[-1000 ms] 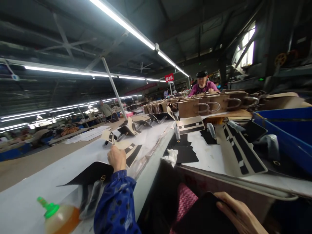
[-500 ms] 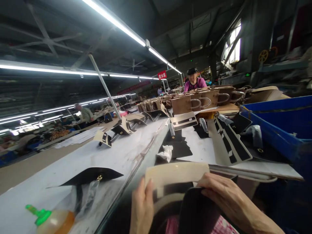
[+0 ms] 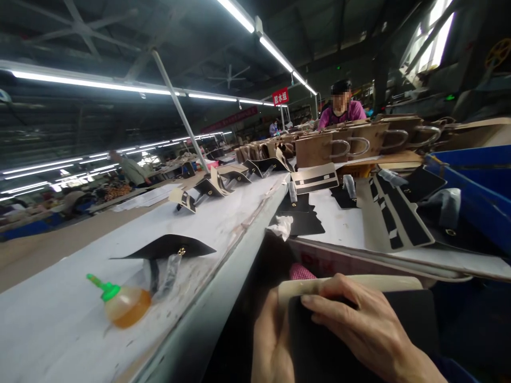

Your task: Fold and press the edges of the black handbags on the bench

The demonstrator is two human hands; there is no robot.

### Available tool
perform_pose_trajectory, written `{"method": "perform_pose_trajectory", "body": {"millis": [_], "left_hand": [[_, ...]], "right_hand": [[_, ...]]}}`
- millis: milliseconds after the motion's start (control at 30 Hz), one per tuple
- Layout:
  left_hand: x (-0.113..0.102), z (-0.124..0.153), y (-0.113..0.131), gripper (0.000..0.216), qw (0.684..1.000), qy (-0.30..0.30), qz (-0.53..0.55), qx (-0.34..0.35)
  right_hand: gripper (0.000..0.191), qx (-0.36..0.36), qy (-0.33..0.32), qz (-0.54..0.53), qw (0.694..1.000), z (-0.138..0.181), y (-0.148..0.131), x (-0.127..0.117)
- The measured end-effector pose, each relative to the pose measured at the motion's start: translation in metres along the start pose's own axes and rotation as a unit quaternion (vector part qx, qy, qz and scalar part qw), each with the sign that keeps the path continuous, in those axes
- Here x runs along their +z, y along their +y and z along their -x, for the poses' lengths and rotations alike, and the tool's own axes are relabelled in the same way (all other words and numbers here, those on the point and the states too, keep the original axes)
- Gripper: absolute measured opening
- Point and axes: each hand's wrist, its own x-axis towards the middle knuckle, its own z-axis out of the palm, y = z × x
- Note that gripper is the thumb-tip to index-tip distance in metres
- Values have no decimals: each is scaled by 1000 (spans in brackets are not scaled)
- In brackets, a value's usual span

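Low in front of me I hold a bag panel [image 3: 327,340], black on the side facing me, with a cream strip [image 3: 291,288] showing along its top edge. My left hand [image 3: 271,335] is closed round the panel's left edge. Across the upper part lies my right hand [image 3: 359,319], its thumb and fingers gripping near the top edge. The panel's lower part is cut off by the frame, and its far side is hidden. Left of the hands, a black flap piece [image 3: 167,246] with a metal clasp and a plastic-wrapped strap rests on the white tabletop [image 3: 72,314].
A green-capped glue bottle [image 3: 126,306] lies near the flap piece. Cut black and cream panels [image 3: 399,218] cover a side stand, beside a blue bin [image 3: 471,175]. Brown bags [image 3: 315,151] stand in rows farther back, where a co-worker [image 3: 343,109] in purple leans over them.
The panel has been folded or turned so its black face covers the cream inside. My right hand has shifted left across its top. The view has swung left and down.
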Motion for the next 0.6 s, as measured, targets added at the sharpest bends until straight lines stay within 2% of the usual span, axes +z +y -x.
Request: {"method": "perform_pose_trajectory", "body": {"millis": [133,233,333,467,600], "left_hand": [[3,9,17,42,997,-51,0,52],[1,11,23,37,996,-54,17,69],[1,14,24,38,994,-61,47,81],[1,15,28,36,985,-109,97,91],[1,15,30,34,984,-117,92,97]], "right_hand": [[32,-3,30,27,999,-4,-8,-1],[30,-5,41,49,998,-8,-13,-1],[31,-3,34,48,998,-8,-15,-2],[34,-2,18,52,999,-3,-14,-3],[32,3,16,49,999,-5,-17,-5]]}}
